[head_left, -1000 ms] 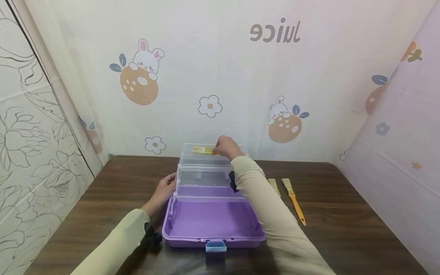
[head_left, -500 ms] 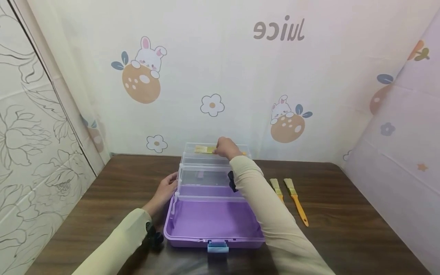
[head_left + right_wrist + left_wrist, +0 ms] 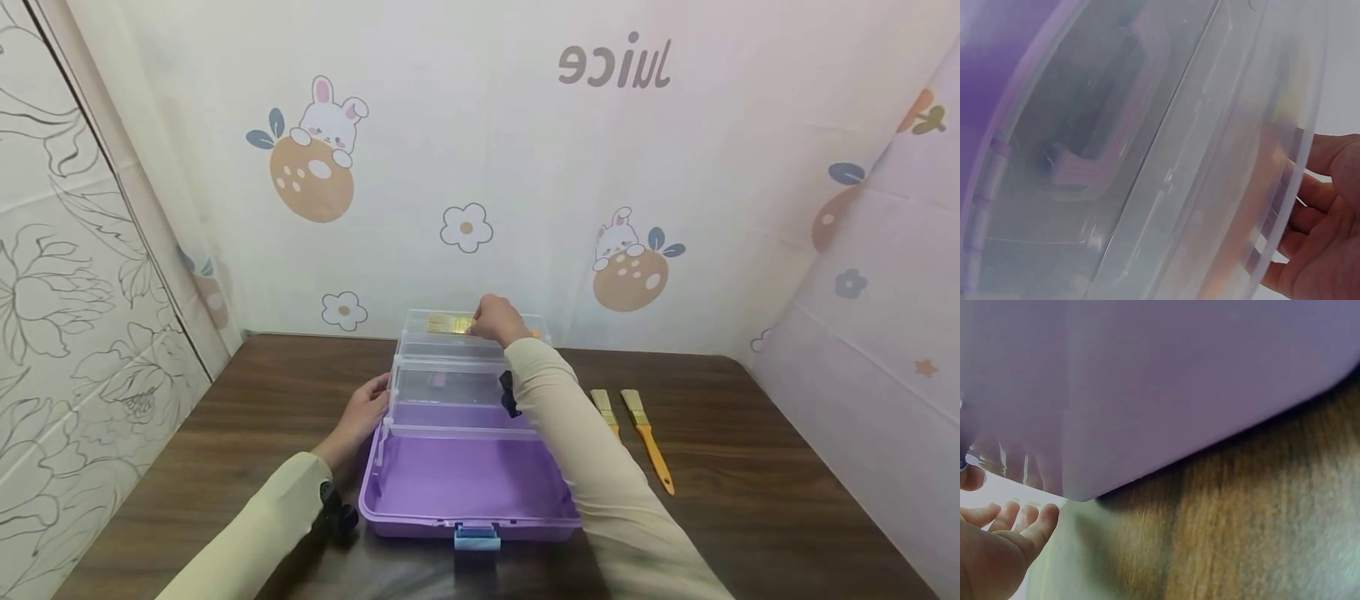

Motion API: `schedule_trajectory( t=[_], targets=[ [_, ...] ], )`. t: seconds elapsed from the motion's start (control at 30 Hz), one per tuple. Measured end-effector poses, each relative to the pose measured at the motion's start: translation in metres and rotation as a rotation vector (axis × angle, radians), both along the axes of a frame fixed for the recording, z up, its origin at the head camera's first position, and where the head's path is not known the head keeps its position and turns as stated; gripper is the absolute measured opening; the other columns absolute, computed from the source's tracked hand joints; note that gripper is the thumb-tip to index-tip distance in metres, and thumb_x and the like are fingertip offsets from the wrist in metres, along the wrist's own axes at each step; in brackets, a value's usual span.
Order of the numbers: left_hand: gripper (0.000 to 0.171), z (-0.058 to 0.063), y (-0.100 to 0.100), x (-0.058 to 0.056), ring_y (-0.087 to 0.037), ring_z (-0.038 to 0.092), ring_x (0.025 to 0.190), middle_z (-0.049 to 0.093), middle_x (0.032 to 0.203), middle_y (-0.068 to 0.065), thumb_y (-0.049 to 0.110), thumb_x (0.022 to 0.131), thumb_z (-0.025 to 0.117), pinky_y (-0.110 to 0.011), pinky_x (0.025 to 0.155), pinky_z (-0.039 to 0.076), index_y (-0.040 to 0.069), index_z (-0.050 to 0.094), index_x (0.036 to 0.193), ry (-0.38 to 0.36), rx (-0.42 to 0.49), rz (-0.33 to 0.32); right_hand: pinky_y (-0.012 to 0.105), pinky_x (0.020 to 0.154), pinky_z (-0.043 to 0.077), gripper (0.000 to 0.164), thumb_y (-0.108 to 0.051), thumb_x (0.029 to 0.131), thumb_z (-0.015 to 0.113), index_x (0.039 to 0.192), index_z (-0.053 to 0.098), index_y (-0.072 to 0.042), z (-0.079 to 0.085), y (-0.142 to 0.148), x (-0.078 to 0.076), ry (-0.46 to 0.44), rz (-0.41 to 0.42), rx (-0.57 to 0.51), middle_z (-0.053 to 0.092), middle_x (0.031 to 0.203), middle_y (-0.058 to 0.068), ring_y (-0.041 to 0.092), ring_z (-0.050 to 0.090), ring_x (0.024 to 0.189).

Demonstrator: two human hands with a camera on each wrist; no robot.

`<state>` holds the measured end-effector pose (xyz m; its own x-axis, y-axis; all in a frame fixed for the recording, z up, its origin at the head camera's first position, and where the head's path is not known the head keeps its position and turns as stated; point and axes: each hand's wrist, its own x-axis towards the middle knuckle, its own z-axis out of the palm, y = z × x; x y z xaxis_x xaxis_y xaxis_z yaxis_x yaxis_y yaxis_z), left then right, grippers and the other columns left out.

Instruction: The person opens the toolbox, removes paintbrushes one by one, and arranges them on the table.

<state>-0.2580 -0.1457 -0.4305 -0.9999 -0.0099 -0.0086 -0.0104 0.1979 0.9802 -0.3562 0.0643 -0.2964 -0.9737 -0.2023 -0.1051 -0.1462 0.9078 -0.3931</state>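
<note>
A purple box [image 3: 472, 479] with clear tiered trays folded up behind it stands on the table in the head view. My right hand [image 3: 497, 320] reaches into the top clear tray [image 3: 420, 342] and pinches a paintbrush [image 3: 448, 323] near its metal band. The bristles point left, and a bit of orange handle shows right of the hand. Through the cloudy plastic in the right wrist view, the handle and my right fingers [image 3: 1316, 206] are blurred. My left hand [image 3: 365, 408] rests against the box's left side with its fingers [image 3: 1038, 528] fairly straight.
Two more paintbrushes lie on the table right of the box: one [image 3: 649, 446] in full view, the other [image 3: 603, 408] partly behind the right sleeve. A blue latch [image 3: 477, 537] hangs at the box front. A printed curtain [image 3: 480, 150] closes off the back.
The brush has settled lower into the top tray, and its orange handle now shows right of my right hand. My left hand keeps its place; the whole view has shifted slightly.
</note>
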Motion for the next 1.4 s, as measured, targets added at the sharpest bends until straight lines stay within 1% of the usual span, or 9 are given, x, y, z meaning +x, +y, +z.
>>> schedule_trajectory(
  t=[0.13, 0.3, 0.5, 0.67, 0.83, 1.03, 1.27, 1.4],
  targets=[
    [0.05, -0.001, -0.001, -0.001, -0.042, 0.045, 0.122, 0.045, 0.134, -0.033, 0.009, 0.096, 0.046, -0.049, 0.102, 0.038, -0.013, 0.034, 0.14, -0.008, 0.006, -0.004, 0.039, 0.087, 0.049, 0.032, -0.012, 0.084, 0.071, 0.112, 0.067, 0.002, 0.0, 0.0, -0.001, 0.0, 0.006, -0.011, 0.066, 0.114, 0.017, 0.028, 0.061, 0.098],
    [0.05, 0.0, -0.002, 0.0, -0.042, 0.045, 0.122, 0.044, 0.134, -0.033, 0.009, 0.096, 0.046, -0.049, 0.102, 0.038, -0.012, 0.034, 0.14, -0.012, 0.009, -0.007, 0.038, 0.084, 0.05, 0.031, -0.01, 0.082, 0.072, 0.11, 0.067, 0.002, 0.001, 0.0, -0.002, -0.005, 0.009, -0.034, 0.067, 0.109, 0.016, 0.027, 0.061, 0.093],
    [0.05, 0.003, -0.001, -0.002, -0.042, 0.046, 0.121, 0.045, 0.133, -0.033, 0.01, 0.097, 0.046, -0.048, 0.102, 0.039, -0.013, 0.034, 0.139, -0.009, 0.004, -0.009, 0.038, 0.084, 0.049, 0.026, -0.008, 0.082, 0.073, 0.106, 0.068, 0.002, 0.007, 0.002, -0.004, -0.019, 0.014, -0.056, 0.067, 0.107, 0.014, 0.025, 0.058, 0.09],
    [0.05, 0.004, 0.0, -0.001, -0.042, 0.046, 0.121, 0.044, 0.134, -0.033, 0.01, 0.097, 0.046, -0.049, 0.102, 0.038, -0.013, 0.033, 0.14, -0.013, -0.009, -0.007, 0.036, 0.08, 0.048, 0.022, -0.005, 0.081, 0.072, 0.101, 0.069, 0.001, 0.007, 0.003, -0.006, -0.024, 0.037, -0.063, 0.067, 0.102, 0.013, 0.023, 0.056, 0.086],
    [0.049, 0.005, 0.0, 0.001, -0.042, 0.046, 0.12, 0.045, 0.133, -0.033, 0.01, 0.097, 0.045, -0.049, 0.101, 0.039, -0.013, 0.034, 0.14, -0.015, -0.018, -0.001, 0.036, 0.081, 0.049, 0.025, -0.003, 0.08, 0.071, 0.105, 0.07, 0.0, 0.007, 0.004, -0.008, -0.029, 0.068, -0.052, 0.067, 0.104, 0.012, 0.024, 0.058, 0.089],
    [0.047, 0.004, 0.0, 0.001, -0.041, 0.047, 0.118, 0.047, 0.13, -0.032, 0.01, 0.098, 0.044, -0.048, 0.1, 0.04, -0.014, 0.036, 0.138, 0.0, -0.01, 0.004, 0.038, 0.086, 0.049, 0.028, -0.003, 0.079, 0.074, 0.107, 0.07, 0.001, 0.016, 0.005, -0.006, -0.019, 0.105, -0.049, 0.068, 0.106, 0.013, 0.026, 0.06, 0.096],
    [0.046, 0.003, 0.001, 0.0, -0.04, 0.048, 0.117, 0.048, 0.13, -0.032, 0.008, 0.097, 0.044, -0.047, 0.099, 0.041, -0.014, 0.037, 0.137, 0.009, -0.017, 0.011, 0.038, 0.084, 0.049, 0.027, -0.004, 0.079, 0.074, 0.105, 0.07, 0.001, 0.026, 0.012, -0.003, 0.013, 0.113, -0.07, 0.068, 0.103, 0.013, 0.025, 0.061, 0.092],
    [0.047, 0.003, 0.001, 0.0, -0.04, 0.049, 0.116, 0.05, 0.128, -0.031, 0.009, 0.096, 0.045, -0.047, 0.098, 0.042, -0.013, 0.038, 0.137, 0.006, -0.017, 0.018, 0.039, 0.085, 0.049, 0.027, -0.005, 0.08, 0.074, 0.106, 0.07, 0.001, 0.032, 0.017, -0.002, 0.028, 0.126, -0.073, 0.067, 0.103, 0.013, 0.026, 0.06, 0.094]
  ],
)
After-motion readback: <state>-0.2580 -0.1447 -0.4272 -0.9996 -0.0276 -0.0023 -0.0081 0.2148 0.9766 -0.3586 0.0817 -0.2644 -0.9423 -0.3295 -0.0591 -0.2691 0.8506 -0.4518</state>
